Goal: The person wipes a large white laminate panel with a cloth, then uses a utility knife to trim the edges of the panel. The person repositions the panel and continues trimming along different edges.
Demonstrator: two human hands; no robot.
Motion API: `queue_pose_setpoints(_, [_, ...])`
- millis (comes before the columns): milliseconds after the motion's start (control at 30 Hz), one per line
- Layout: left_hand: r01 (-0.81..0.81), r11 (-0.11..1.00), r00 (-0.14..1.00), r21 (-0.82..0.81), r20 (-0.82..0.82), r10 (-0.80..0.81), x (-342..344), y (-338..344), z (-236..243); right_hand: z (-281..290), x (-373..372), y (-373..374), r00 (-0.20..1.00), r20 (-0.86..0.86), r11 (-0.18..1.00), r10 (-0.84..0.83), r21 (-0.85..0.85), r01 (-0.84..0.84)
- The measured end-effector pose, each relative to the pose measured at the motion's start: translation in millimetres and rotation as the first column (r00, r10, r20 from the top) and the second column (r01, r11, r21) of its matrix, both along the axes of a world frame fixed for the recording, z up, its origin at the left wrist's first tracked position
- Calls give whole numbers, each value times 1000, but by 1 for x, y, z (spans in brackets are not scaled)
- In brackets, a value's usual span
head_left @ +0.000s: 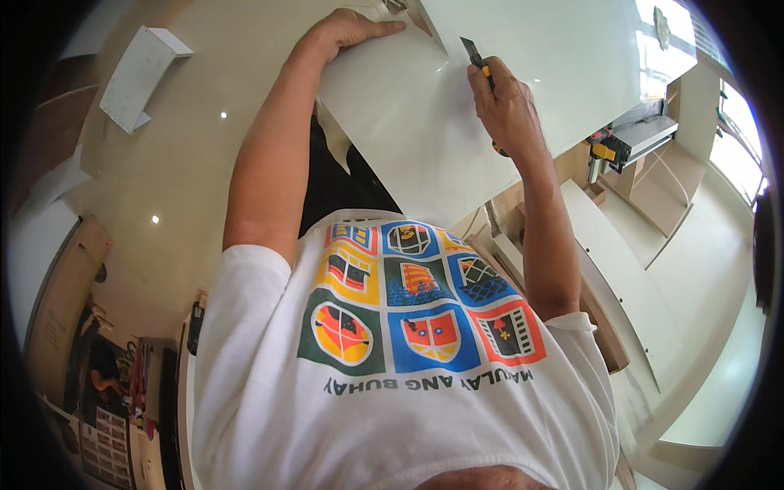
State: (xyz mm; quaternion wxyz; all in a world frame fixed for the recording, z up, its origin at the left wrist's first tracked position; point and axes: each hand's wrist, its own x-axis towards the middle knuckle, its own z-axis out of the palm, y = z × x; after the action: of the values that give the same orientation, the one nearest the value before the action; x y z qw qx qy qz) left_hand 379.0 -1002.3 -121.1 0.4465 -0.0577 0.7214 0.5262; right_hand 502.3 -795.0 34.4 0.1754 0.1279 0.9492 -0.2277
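Observation:
A utility knife (487,73) with a dark blade and a yellow-and-black body is closed in my right hand (510,106). Its blade points up and left above a large glossy white sheet (408,122), and its rear end shows below my fist. Whether the tip touches the sheet cannot be told. My left hand (351,29) rests along the sheet's far left edge, thumb stretched out to the right over the white surface. The other fingers of that hand are mostly hidden. Beyond the hands, a second glossy white panel (555,57) spreads to the right.
A bent white offcut (143,77) lies on the shiny beige floor (196,163) at left. On the right are a grey-and-black machine with a yellow part (625,143), a wooden box frame (665,184) and long pale boards (612,269). Shelving with tools (139,392) stands lower left.

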Motion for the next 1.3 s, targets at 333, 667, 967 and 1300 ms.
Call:
queue_pose_setpoints(333, [-79, 992, 989, -99, -130, 66, 14, 20, -54, 32, -12, -30, 975, 181, 967, 128, 195, -163])
queue_pose_setpoints(667, [91, 974, 950, -206, -276, -147, 5, 32, -85, 20, -7, -31, 953, 235, 900, 192, 345, -266])
queue_pose_setpoints(967, [17, 974, 988, -225, -148, -51, 14, 37, -57, 16, -12, -31, 942, 257, 896, 217, 329, -297])
queue_pose_setpoints(1300, [42, 964, 989, -263, -125, -77, 10, 38, -68, 12, -17, -35, 930, 298, 904, 216, 299, -306])
